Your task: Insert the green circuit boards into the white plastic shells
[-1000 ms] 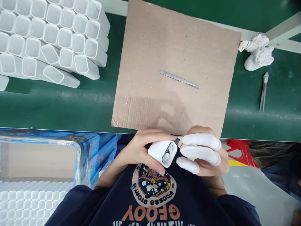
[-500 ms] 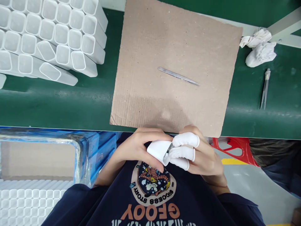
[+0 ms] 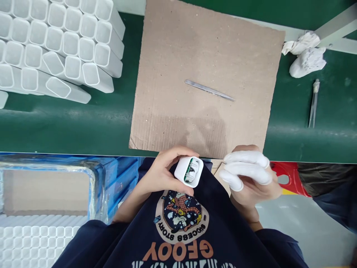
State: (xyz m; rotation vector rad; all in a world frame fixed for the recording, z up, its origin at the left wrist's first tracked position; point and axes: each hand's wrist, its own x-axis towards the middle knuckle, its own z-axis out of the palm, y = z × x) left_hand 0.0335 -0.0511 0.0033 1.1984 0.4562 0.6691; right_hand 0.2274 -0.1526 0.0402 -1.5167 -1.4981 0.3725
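My left hand is closed round a small white plastic casing, its open end turned up so green parts show inside. It is held just below the near edge of the cardboard sheet, over my dark shirt. My right hand hovers a little to the right of the casing, apart from it. White finger cots cover three of its fingers, which are stretched out with nothing in them. A pair of metal tweezers lies on the cardboard.
White empty casings are stacked at the back left on the green belt. A second pair of tweezers and white putty lumps lie at the right. A blue crate with more casings stands at the lower left.
My right hand's fingers were pressed into the casing's open end half a second ago; they have pulled away to the right. The left hand has tilted the casing's opening upward.
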